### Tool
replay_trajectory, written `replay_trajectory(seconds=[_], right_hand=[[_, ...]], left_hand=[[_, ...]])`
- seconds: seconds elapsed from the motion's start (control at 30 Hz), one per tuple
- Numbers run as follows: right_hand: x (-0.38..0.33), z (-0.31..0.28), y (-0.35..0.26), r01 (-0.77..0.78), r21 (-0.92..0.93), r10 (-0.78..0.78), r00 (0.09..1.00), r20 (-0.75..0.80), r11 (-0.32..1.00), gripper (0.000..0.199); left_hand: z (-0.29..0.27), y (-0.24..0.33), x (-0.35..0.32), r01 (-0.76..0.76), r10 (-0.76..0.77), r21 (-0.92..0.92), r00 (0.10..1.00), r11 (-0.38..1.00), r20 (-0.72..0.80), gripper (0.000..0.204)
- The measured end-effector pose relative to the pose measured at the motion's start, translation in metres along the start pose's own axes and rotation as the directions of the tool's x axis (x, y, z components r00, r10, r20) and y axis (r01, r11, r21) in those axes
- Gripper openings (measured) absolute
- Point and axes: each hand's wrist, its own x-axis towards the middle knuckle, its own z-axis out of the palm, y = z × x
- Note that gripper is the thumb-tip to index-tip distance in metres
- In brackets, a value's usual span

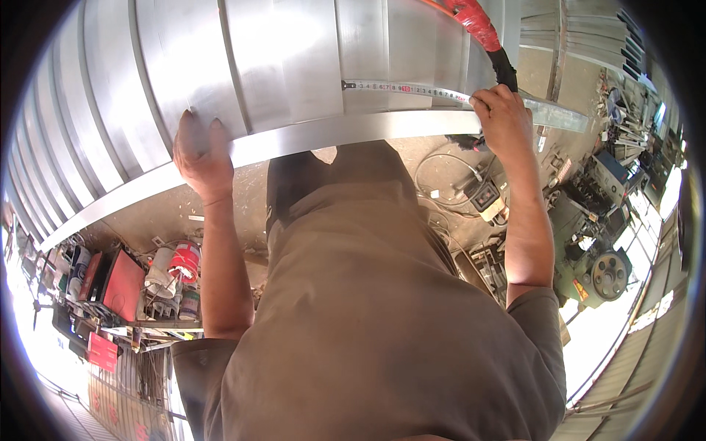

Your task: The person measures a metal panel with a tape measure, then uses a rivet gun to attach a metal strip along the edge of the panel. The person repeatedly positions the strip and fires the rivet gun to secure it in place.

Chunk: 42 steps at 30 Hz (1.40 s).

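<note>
A large panel of silvery metal slats [287,66] lies in front of me, with a long flat metal strip [331,132] along its near edge. My left hand [204,158] rests over that edge, thumb and fingers apart, fingertips slightly blurred, holding nothing. The blade of a tape measure [404,87] stretches across the slats, its hooked end near a seam at mid panel. At its other end my right hand [506,121] is closed on the tape measure; the case is hidden by the hand. Just beyond those fingers is a black and red wrapped cable or handle [482,33].
At lower left stand a red box [123,285], a red can [185,261] and other clutter. Right of my body, a small machine with a dark top [485,198] sits among cables on the floor. A green machine with a wheel [609,277] stands farther right.
</note>
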Motion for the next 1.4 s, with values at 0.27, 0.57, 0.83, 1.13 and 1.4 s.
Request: replay_trajectory(seconds=[0.27, 0.57, 0.83, 1.13, 1.4], right_hand=[[-0.001, -0.005, -0.007, -0.039, 0.000, 0.039, 0.999, 0.007, 0.999, 0.019], [-0.002, -0.008, 0.006, -0.013, 0.094, 0.011, 1.000, 0.028, 0.996, 0.020], [0.007, -0.028, -0.048, 0.195, 0.318, -0.183, 0.981, -0.066, 0.928, 0.016], [0.034, 0.008, -0.119, 0.223, 0.167, -0.224, 0.974, -0.011, 0.960, 0.020], [0.037, 0.011, -0.116, 0.241, 0.172, -0.242, 0.970, -0.019, 0.955, 0.019]], left_hand=[[0.001, -0.007, -0.002, -0.033, 0.035, 0.032, 0.999, 0.999, -0.032, 0.049], [0.000, -0.002, 0.000, 0.065, -0.062, -0.050, 0.997, 0.997, 0.053, 0.047], [0.002, -0.012, -0.003, -0.050, 0.052, 0.026, 0.996, 0.998, -0.069, 0.053], [0.002, -0.017, -0.002, -0.132, 0.136, 0.046, 0.985, 0.990, -0.102, 0.050], [-0.002, -0.014, -0.004, -0.172, 0.176, 0.103, 0.984, 0.980, -0.038, 0.058]])
